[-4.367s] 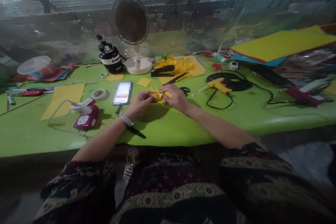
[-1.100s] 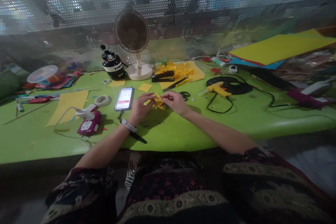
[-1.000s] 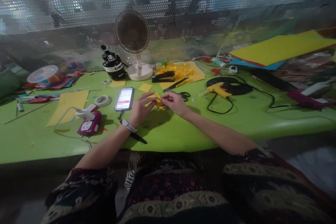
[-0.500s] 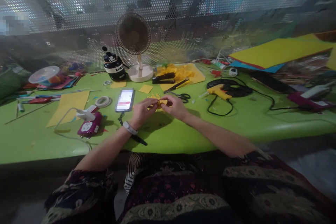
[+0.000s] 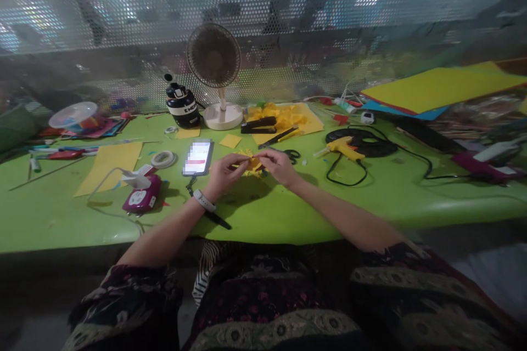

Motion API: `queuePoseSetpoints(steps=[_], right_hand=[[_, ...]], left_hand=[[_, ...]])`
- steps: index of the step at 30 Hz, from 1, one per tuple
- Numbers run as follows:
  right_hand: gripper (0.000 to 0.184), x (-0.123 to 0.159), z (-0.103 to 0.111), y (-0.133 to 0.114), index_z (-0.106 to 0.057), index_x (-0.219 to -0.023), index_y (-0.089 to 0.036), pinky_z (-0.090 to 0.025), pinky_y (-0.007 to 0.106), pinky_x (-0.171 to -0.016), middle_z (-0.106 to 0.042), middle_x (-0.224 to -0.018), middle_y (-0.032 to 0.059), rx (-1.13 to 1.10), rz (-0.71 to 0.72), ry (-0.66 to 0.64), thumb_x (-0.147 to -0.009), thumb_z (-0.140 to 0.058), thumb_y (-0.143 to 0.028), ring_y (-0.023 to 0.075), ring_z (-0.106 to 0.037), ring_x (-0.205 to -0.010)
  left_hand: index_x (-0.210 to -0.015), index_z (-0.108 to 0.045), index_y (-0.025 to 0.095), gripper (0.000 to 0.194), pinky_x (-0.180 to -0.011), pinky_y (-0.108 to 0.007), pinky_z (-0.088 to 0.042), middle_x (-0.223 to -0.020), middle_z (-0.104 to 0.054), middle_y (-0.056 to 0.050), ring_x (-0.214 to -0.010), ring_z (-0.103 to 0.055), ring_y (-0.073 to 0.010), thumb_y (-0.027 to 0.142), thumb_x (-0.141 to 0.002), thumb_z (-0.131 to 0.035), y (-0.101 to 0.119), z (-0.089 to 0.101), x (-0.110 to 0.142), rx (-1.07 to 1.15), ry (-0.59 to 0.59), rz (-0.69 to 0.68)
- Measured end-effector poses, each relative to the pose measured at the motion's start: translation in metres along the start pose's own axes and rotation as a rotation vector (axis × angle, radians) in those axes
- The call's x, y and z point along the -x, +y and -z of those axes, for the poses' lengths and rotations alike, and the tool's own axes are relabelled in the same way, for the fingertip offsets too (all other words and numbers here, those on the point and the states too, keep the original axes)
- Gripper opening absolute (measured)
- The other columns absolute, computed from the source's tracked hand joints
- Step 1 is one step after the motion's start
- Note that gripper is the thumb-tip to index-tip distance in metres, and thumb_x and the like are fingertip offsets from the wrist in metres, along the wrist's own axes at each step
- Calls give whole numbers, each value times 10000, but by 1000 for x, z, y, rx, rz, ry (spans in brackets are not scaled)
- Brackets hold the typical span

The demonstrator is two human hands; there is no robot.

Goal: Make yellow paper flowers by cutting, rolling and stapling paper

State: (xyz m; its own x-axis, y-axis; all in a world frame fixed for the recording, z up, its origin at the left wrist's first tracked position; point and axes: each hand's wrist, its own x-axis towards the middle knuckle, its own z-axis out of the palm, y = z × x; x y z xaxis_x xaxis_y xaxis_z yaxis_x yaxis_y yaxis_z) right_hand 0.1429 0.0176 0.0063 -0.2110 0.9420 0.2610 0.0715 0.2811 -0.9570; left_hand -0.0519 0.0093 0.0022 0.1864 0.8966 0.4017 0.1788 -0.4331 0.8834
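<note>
Over the green table, my left hand (image 5: 224,174) and my right hand (image 5: 280,168) face each other with fingertips pinched together. Between them is a small piece of yellow paper (image 5: 254,164), partly hidden by the fingers. Thin yellow paper strips (image 5: 246,152) show just behind and around it. Close beyond my right hand lie scissors (image 5: 293,156) with black handles. A phone (image 5: 197,157) with a lit screen rests left of my left hand, and a yellow paper square (image 5: 230,140) lies a little behind.
Farther back stand a fan (image 5: 222,115), a bottle (image 5: 183,112), a stapler (image 5: 258,125) and a heap of yellow paper pieces (image 5: 288,115). A yellow glue gun (image 5: 346,147) with a looped cord lies right. On the left are a tape roll (image 5: 163,159) and a purple power adapter (image 5: 142,196).
My right hand's fingers have shifted over the yellow paper, and less of its flat face shows between the hands. The view has moved slightly; the table things stay put.
</note>
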Motion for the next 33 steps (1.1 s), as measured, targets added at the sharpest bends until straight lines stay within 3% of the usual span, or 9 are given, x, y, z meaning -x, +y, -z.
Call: queuePoseSetpoints(steps=[5,9,13,20,29,33], right_hand=[[98,-5,3,-3,-717,-799,-184,-625,328,-770,-760,-820,31,-299,-197,69,-779,-622,-174,151,-707,-703],[106,-8,5,-1,-709,-785,-186,-635,320,-734,-757,-788,25,-389,-279,109,-767,-607,-164,150,-701,-662],[149,-8,5,-1,-703,-796,-183,-630,317,-750,-754,-789,29,-403,-311,114,-792,-562,-136,145,-703,-660],[160,-3,6,-7,-706,-797,-177,-630,389,-821,-764,-869,67,-364,-284,73,-826,-554,-136,188,-725,-755],[106,-4,5,4,-699,-865,-192,-623,394,-841,-760,-888,60,-259,-201,27,-803,-623,-234,198,-732,-810],[176,-2,4,1,-705,-905,-189,-614,400,-843,-761,-881,58,-293,-179,-8,-819,-592,-293,204,-733,-823]], left_hand=[[-1173,-695,189,416,-789,-331,-590,-1152,-721,-115,-951,-699,-204,437,-839,-689,4,4,-5,355,2,185],[-1092,-719,180,373,-777,-325,-590,-1099,-730,-98,-959,-710,-213,377,-777,-747,2,6,-9,468,-23,301],[-1021,-739,159,335,-761,-313,-589,-1000,-742,-89,-941,-714,-211,346,-746,-782,1,5,-9,486,-63,317],[-1009,-747,163,326,-771,-311,-596,-1013,-740,-81,-899,-707,-181,321,-731,-812,-5,5,-8,467,-84,299],[-1059,-750,177,369,-752,-303,-593,-1035,-749,-78,-860,-700,-169,299,-716,-807,-9,3,-8,448,-140,345],[-942,-771,154,309,-708,-294,-584,-936,-761,-76,-791,-709,-172,331,-692,-810,-8,2,-9,467,-108,401]])
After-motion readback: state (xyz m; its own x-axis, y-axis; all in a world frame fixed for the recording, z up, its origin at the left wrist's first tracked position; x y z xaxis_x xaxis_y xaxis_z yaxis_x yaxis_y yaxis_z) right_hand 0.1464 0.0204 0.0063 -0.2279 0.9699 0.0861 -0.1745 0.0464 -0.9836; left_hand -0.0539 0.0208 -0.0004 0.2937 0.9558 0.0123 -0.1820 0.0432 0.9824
